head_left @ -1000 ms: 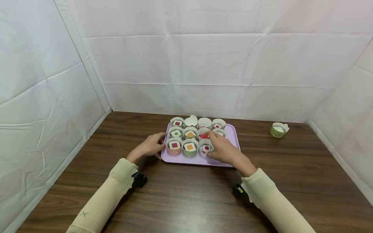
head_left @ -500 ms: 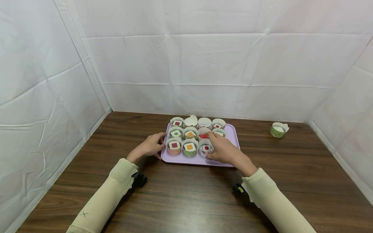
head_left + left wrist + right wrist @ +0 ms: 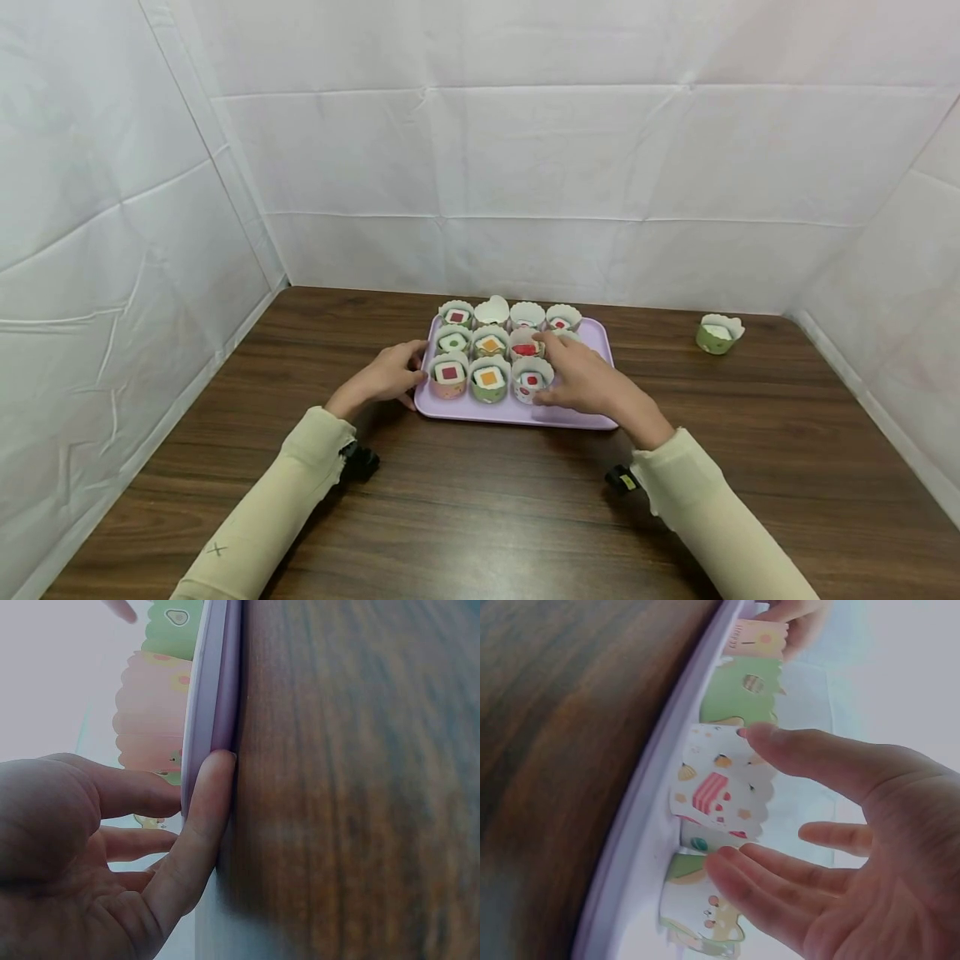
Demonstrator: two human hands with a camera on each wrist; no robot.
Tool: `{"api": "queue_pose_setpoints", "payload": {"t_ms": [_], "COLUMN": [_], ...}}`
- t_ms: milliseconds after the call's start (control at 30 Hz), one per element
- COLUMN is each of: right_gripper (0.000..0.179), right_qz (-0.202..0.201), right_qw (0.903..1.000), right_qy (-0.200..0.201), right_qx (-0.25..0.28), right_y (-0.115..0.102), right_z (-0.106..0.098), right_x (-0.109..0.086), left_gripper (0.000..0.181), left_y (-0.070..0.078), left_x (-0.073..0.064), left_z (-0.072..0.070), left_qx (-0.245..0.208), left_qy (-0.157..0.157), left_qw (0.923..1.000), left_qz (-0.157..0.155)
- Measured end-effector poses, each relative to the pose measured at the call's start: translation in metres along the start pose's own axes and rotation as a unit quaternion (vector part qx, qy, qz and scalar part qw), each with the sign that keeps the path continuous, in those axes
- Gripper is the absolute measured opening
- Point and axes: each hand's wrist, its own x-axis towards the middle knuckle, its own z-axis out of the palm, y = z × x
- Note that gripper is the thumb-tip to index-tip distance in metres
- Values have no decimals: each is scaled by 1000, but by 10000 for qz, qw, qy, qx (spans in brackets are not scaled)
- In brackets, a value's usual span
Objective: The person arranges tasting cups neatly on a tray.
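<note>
On the lilac tray [image 3: 480, 412] paper baking cups stand in rows, each visible filling a small white block, some topped with coloured squares. My left hand [image 3: 384, 375] pinches the tray's left edge; in the left wrist view a finger [image 3: 206, 817] lies along the rim's outer side. My right hand [image 3: 592, 382] hovers over the tray's right part, thumb and fingers spread. Its fingertips are right beside a white baking cup [image 3: 720, 776] with a printed cake slice, the rightmost in the front row. Behind the right fingers, a middle-row cup is partly hidden.
A green baking cup [image 3: 717, 335] with a white block stands apart at the back right of the brown wooden table [image 3: 465, 517]. White cloth walls [image 3: 540, 158] enclose the table at the back and both sides.
My right hand has shifted slightly right, its fingers coming away from the white baking cup, which shows more fully. The left hand and tray stay put.
</note>
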Motion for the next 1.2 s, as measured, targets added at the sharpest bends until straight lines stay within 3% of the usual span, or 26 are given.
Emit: {"api": "queue_pose_setpoints", "payload": {"t_ms": [167,467,633,1200], "right_gripper": [89,67,58,66], "right_qz": [-85,-262,-17,895], "right_qw": [9999,9974,9973,9912], "right_qy": [-9,230,374,814], "right_qx": [110,624,624,534], "right_y": [2,10,24,91], "right_z": [-7,-21,-31,-64], "right_x": [-1,-2,-5,-27], "left_gripper": [62,61,61,62], "left_y": [0,0,0,0], "left_x": [-1,1,1,1], "left_z": [0,0,0,0], "left_qx": [9,34,35,15], "left_qy": [-1,-11,7,9], "left_qw": [10000,10000,10000,10000], "left_qz": [-19,-17,-7,-6]}}
